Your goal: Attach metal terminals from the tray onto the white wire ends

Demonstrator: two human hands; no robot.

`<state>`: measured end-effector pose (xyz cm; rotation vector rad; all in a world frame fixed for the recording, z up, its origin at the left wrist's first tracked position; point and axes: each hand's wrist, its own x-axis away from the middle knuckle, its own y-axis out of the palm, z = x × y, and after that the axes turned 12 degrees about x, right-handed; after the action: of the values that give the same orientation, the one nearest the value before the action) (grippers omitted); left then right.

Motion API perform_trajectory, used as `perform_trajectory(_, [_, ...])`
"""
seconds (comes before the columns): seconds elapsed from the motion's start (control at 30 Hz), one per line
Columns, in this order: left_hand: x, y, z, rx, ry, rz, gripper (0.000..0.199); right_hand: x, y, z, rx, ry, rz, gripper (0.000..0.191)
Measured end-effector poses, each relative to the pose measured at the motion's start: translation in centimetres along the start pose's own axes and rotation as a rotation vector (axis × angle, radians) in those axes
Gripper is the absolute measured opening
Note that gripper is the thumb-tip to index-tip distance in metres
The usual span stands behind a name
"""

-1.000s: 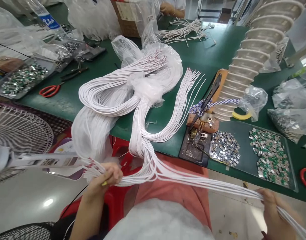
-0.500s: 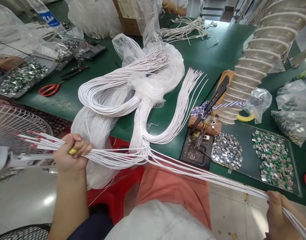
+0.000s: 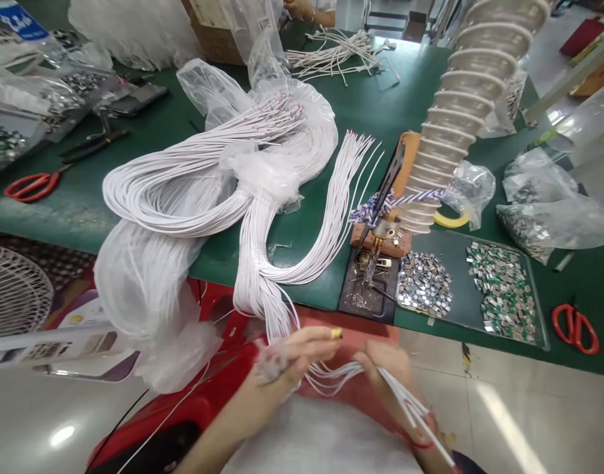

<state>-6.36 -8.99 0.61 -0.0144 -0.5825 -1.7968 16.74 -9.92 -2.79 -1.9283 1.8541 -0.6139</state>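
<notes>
A large looped bundle of white cables [image 3: 174, 187] with reddish tips lies on the green table, partly wrapped in clear plastic [image 3: 267, 171]. From it, cables hang over the front edge toward my lap. My left hand [image 3: 295, 355] is at the hanging cables, blurred, with cable ends by its palm and a yellow wrap on one finger; its grip is unclear. My right hand [image 3: 388, 368] is closed around several white cables, which run back past its wrist.
A soldering setup [image 3: 374, 263] stands under a ribbed duct [image 3: 460, 99]. Right of it is a tray [image 3: 460, 270] of small metal connectors. Red scissors [image 3: 576, 329] lie far right, another red-handled pair [image 3: 33, 187] at left. A fan [image 3: 16, 283] stands lower left.
Both hands have come together at the front, the left moving right and the right moving left. The cables between them now hang slack. The view has shifted right.
</notes>
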Motion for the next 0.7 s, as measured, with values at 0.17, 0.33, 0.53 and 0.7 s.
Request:
perform_trajectory(0.17, [-3.2, 3.6, -2.9, -0.173, -0.037, -0.193, 0.036, 0.4, 1.7, -1.2, 0.08, -0.106, 0.003, 0.05])
perform_trajectory(0.33, [-3.8, 3.9, -3.2, -0.225, -0.079, -0.368, 0.028, 0.5, -1.5, -0.4, 0.07, -0.063, 0.063, 0.045])
perform_trajectory(0.53, [-4.6, 4.0, -4.2, -0.211, -0.209, -0.421, 0.029, 0.3, -2.3, -0.1, -0.079, 0.074, 0.127, 0.058])
perform_trajectory(0.7, [-5.4, 4.4, -3.7, -0.024, -0.318, -0.394, 0.05, -0.3, 0.0, -0.5, -0.154, 0.069, 0.041, 0.059])
